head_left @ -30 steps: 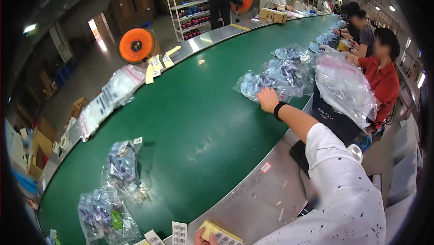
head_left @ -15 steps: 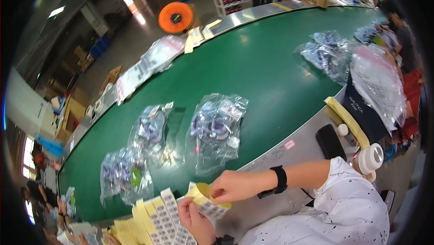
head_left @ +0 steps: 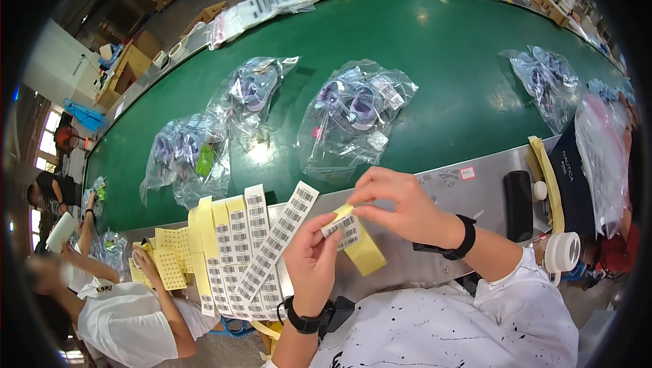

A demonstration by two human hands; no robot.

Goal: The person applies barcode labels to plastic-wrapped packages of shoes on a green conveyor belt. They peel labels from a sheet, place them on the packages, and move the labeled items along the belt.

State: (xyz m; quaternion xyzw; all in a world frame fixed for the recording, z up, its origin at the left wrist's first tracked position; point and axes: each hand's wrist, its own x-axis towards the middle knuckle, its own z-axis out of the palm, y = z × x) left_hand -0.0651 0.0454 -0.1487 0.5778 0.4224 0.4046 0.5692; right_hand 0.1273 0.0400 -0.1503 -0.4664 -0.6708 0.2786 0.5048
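Observation:
My left hand holds a strip of barcode labels between thumb and fingers. Its yellow backing hangs down to the right, and white labels show near the thumb. At the upper end of this strip, my right hand is closed in a pinch; whether a label is loose between its fingertips is too small to tell. Left of my hands, several more barcode label strips lie overlapping at the conveyor's near edge. Beyond them, clear bags with light blue and purple shoes rest on the green conveyor belt.
On the metal ledge to the right lie a black case and a dark box with plastic bags. A white-lidded bottle stands near my right elbow. A co-worker in white handles yellow label sheets at left.
The view has shifted, so the belt and bags appear higher. The curled strip now hangs straighter from my left hand. My right hand has moved to its upper end.

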